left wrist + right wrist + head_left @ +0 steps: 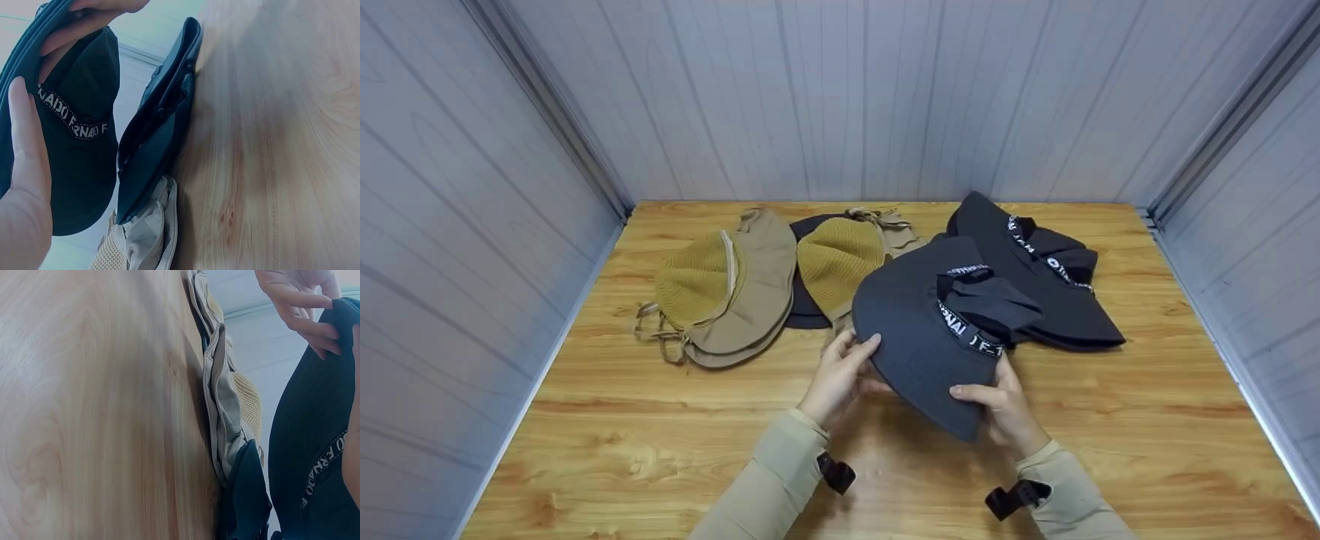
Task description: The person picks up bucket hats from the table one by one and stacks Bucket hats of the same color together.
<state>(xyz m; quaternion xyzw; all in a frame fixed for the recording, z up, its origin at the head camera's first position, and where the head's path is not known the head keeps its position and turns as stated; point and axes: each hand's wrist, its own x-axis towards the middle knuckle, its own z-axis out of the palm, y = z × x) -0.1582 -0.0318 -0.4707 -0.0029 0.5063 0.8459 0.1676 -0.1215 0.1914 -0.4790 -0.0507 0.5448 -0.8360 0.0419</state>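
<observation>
Both hands hold up a dark grey wide-brimmed hat [911,322] with a black-and-white lettered band, in front of the other hats. The left hand [840,375] pinches the brim's left front edge, thumb on top and fingers beneath. At the brim's right part the right hand [1005,409] grips with its thumb on top; its other fingers are mostly hidden below. In the left wrist view the held hat [79,169] shows its lettered band, and in the right wrist view the left hand's fingers [309,315] lie at the brim edge.
Behind to the right lies another dark hat [1057,300] with a lettered band. A tan hat with a mustard crown [697,289] lies at the left, a second mustard crown [840,262] beside it over a dark brim. Pale panel walls [840,97] enclose the wooden table [660,450].
</observation>
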